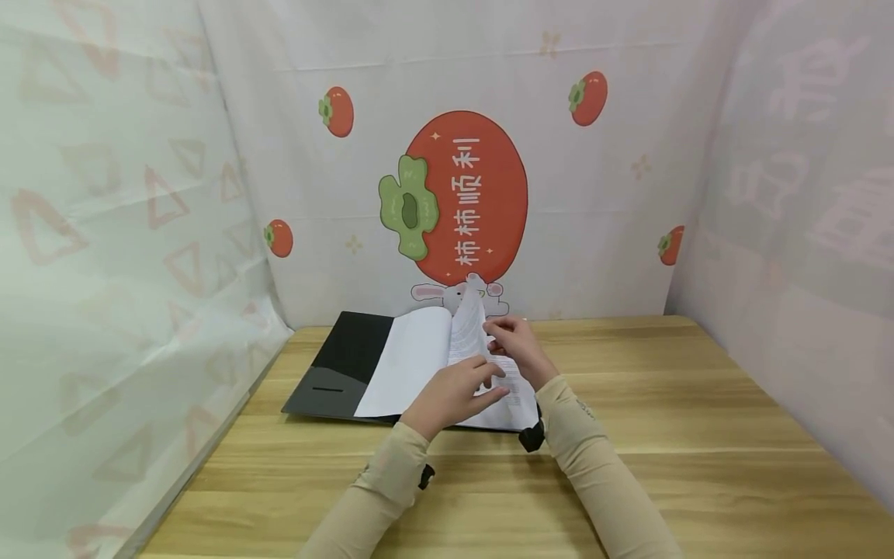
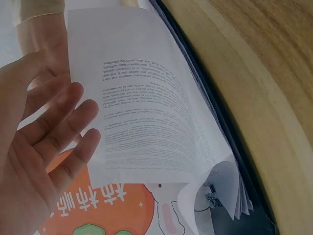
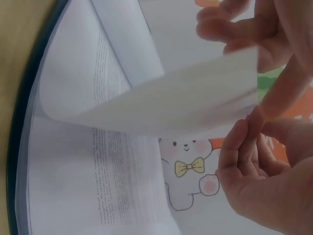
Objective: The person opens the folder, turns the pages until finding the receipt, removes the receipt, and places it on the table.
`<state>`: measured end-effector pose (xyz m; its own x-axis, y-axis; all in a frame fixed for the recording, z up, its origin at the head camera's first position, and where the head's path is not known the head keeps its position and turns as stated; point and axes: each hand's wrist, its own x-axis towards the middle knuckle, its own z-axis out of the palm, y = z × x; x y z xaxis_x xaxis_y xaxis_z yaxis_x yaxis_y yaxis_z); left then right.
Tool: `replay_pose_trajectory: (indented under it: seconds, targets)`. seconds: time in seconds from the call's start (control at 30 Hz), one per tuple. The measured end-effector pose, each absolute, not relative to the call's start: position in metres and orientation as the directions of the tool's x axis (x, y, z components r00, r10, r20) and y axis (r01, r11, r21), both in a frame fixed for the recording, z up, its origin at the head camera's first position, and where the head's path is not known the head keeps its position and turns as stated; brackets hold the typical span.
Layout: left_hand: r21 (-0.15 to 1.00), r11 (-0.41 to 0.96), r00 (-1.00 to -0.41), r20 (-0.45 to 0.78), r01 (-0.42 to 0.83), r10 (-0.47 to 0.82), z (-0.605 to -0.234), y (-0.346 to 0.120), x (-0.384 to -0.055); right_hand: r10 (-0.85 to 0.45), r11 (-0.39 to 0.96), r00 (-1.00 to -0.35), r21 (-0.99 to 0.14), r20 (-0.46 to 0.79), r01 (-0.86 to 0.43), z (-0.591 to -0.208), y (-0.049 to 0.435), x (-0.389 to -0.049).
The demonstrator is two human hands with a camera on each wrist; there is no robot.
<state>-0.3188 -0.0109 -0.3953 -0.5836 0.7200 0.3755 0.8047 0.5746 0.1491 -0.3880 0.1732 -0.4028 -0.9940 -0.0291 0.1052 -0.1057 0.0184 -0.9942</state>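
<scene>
A dark folder [image 1: 342, 349] lies spread at the table's back, holding white sheets of paper. One printed page [image 2: 132, 98] stands raised and curls over in the middle. At that page's edge, my right hand [image 1: 517, 345] pinches the paper between thumb and fingertips; in the right wrist view the right hand [image 3: 269, 176] is at lower right. My left hand [image 1: 454, 392] hovers over the sheets near the raised page, its fingers loosely bent and apart. In the left wrist view the left hand [image 2: 44, 147] appears beside the page, holding nothing; whether it touches the page cannot be told.
The folder rests on a wooden table [image 1: 628, 411]. Behind it hangs a white cloth backdrop [image 1: 601, 233] with printed persimmons and a rabbit. Pale cloth walls stand along both sides. A blank white sheet [image 1: 412, 349] covers the folder's left half.
</scene>
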Motion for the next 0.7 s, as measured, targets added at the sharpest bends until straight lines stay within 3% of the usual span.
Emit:
replay_pose_trajectory:
  seconds: [0.23,0.7]
  targets:
    - [0.169,0.618,-0.635,0.327,0.768,0.7,-0.397,-0.011,-0.323,-0.015,0.027,-0.993,-0.992,0.12,-0.121,-0.402,0.169,-0.388]
    - [0.169,0.626,-0.64,0.344,0.762,0.687,-0.403,-0.009,-0.326,-0.011,0.064,-0.992,-0.99,0.127,-0.127,-0.398,0.162,-0.382]
